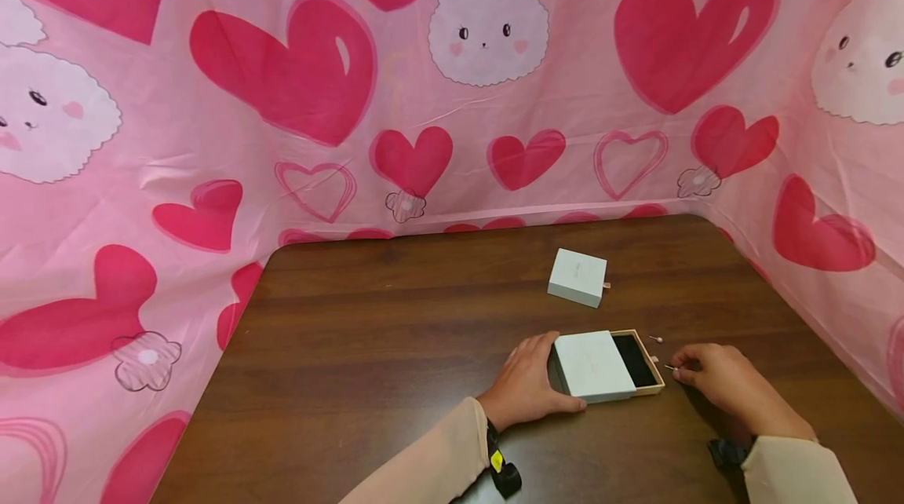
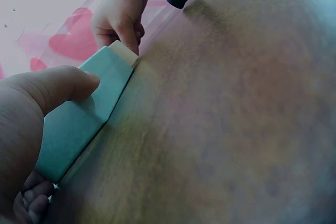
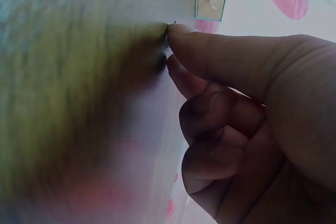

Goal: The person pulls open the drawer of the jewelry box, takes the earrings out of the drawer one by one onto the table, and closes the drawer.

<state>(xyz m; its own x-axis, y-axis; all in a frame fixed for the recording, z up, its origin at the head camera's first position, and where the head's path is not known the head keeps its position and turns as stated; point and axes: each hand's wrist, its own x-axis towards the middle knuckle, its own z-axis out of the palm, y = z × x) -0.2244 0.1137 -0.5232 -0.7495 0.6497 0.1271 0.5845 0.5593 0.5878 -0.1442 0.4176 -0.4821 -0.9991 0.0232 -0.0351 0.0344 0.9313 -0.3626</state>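
Observation:
A white slide-out jewelry box (image 1: 595, 366) lies on the brown table, its drawer (image 1: 638, 361) pulled partway out to the right and showing a black lining. My left hand (image 1: 526, 386) grips the box's sleeve from the left, thumb along the near side; the left wrist view shows that thumb (image 2: 73, 85) on the box wall. Just right of the drawer, my right hand (image 1: 727, 382) pinches a small earring between thumb and index finger. Only its thin metal post (image 1: 670, 367) shows; fingertips hide the rest. A second small earring (image 1: 657, 340) with a round bead lies slightly farther back.
Behind the open box sits a smaller closed white box (image 1: 577, 277) with a pull tab on its right side. A pink cloth (image 1: 452, 104) with hearts and rabbits hangs along the table's back and sides.

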